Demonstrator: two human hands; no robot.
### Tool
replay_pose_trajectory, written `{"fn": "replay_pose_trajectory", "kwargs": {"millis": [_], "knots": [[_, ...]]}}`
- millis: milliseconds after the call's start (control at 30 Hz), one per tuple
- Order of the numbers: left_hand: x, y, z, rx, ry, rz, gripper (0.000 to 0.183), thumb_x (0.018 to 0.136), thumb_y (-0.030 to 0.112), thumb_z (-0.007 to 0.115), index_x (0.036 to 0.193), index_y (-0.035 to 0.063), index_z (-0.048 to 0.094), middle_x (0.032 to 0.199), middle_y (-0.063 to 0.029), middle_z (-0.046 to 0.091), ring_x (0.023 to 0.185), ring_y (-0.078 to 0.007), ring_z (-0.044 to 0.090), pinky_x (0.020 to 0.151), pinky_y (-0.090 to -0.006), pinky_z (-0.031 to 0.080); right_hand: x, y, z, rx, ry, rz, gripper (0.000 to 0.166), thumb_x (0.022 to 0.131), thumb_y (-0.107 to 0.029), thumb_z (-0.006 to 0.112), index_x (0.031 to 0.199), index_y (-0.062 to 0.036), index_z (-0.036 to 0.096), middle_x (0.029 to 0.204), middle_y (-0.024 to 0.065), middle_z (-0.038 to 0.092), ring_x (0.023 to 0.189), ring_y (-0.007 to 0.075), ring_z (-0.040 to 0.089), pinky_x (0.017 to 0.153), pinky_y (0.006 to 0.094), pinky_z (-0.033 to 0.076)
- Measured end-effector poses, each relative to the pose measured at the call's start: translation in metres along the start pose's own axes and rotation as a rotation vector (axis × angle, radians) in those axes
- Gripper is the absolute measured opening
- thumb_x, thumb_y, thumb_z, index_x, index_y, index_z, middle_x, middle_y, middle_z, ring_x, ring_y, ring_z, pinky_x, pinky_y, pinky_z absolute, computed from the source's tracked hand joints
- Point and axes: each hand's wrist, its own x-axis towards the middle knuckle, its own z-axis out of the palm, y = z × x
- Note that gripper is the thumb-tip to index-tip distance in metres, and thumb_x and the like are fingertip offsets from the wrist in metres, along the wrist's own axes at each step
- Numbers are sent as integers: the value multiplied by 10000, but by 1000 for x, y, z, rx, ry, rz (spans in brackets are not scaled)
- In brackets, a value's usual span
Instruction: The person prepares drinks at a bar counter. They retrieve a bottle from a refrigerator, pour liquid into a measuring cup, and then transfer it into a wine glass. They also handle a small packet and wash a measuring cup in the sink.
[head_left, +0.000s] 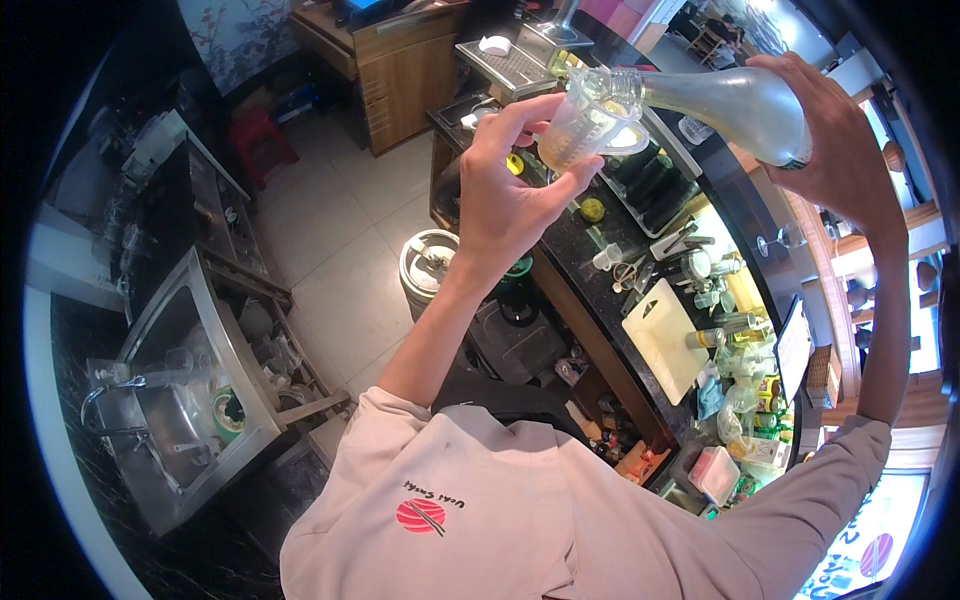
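Observation:
My left hand (510, 172) pinches a clear graduated measuring cup (574, 142) between thumb and fingers, holding it up over the bar counter. Some yellowish liquid shows in the cup's lower part. With my right hand (832, 142) I grip the base end of a clear glass bottle (712, 105), raised and tipped nearly level. Its threaded mouth rests at or just above the cup's rim; I cannot tell whether they touch. Below the cup, a green citrus fruit (592, 210) and a small clear cup (607, 256) are on the black counter (559, 244).
A white cutting board (660, 345) lies on the counter, with a jigger (705, 338) at its edge. Bottles and cans crowd the counter's far side. A metal drip tray (506, 64) is at the top. On the left are a steel sink (251, 375) and a red stool (259, 139); a round bin (427, 262) stands on the floor.

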Motion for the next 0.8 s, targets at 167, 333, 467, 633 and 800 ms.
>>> {"fn": "replay_pose_trajectory", "kwargs": {"millis": [167, 333, 467, 633, 800], "knots": [[0, 0, 1, 13, -7, 15, 518, 710, 232, 872, 1161, 74, 672, 1041, -69, 722, 907, -148, 662, 803, -292, 515, 1, -3, -2, -30, 5, -13, 882, 557, -78, 850, 1356, -177, 492, 1285, 136, 613, 1142, 366, 612, 1018, 468, 492], [-2, 1, 5, -18, -20, -3, 503, 711, 198, 866, 1154, 64, 670, 1040, -66, 715, 904, -144, 653, 824, -284, 510, -2, -2, 0, -97, 21, -28, 912, 532, -79, 867, 1355, -181, 487, 1289, 142, 610, 1153, 366, 609, 1032, 472, 481], [-3, -1, 7, -51, -34, -13, 493, 708, 168, 863, 1147, 55, 668, 1038, -62, 710, 914, -138, 647, 838, -285, 507, -4, 2, 3, -142, 8, -42, 960, 509, -86, 899, 1365, -190, 477, 1298, 144, 605, 1161, 365, 607, 1047, 471, 474], [-6, -4, 10, -64, -36, -44, 491, 707, 146, 860, 1147, 50, 665, 1035, -58, 709, 915, -135, 644, 848, -287, 506, -4, 10, 11, -254, 30, -65, 998, 506, -112, 934, 1383, -202, 465, 1302, 132, 600, 1175, 352, 601, 1066, 466, 464], [-11, -8, 16, -73, -56, -74, 493, 705, 139, 861, 1147, 48, 664, 1031, -51, 708, 917, -128, 644, 843, -280, 511, -1, 12, 10, -257, 21, -85, 986, 514, -128, 939, 1382, -192, 475, 1284, 109, 602, 1196, 334, 589, 1067, 453, 468]]}}
